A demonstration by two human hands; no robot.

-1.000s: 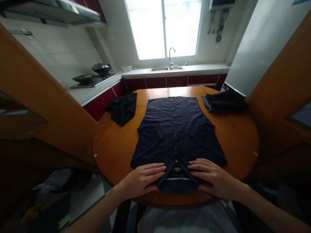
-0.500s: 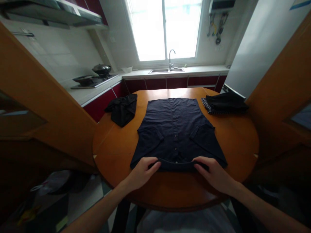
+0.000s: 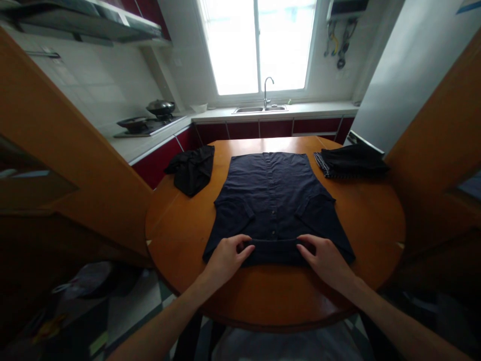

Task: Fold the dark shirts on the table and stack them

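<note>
A dark navy button-up shirt (image 3: pixel 272 195) lies flat on a round wooden table (image 3: pixel 372 220), buttons up, sleeves folded in. Its collar end near me is turned over into a narrow fold (image 3: pixel 274 249). My left hand (image 3: pixel 226 256) grips the left end of that fold, thumb under and fingers on top. At the fold's right end my right hand (image 3: pixel 326 258) holds the cloth the same way.
A crumpled black garment (image 3: pixel 191 169) hangs over the table's far left edge. A folded dark stack (image 3: pixel 351 160) sits at the far right. Behind are a counter with a sink (image 3: pixel 260 108), a stove with pans (image 3: pixel 148 120), and wooden panels on both sides.
Both hands went from lying flat on the collar to gripping it. The collar end has been folded over away from me, onto the shirt.
</note>
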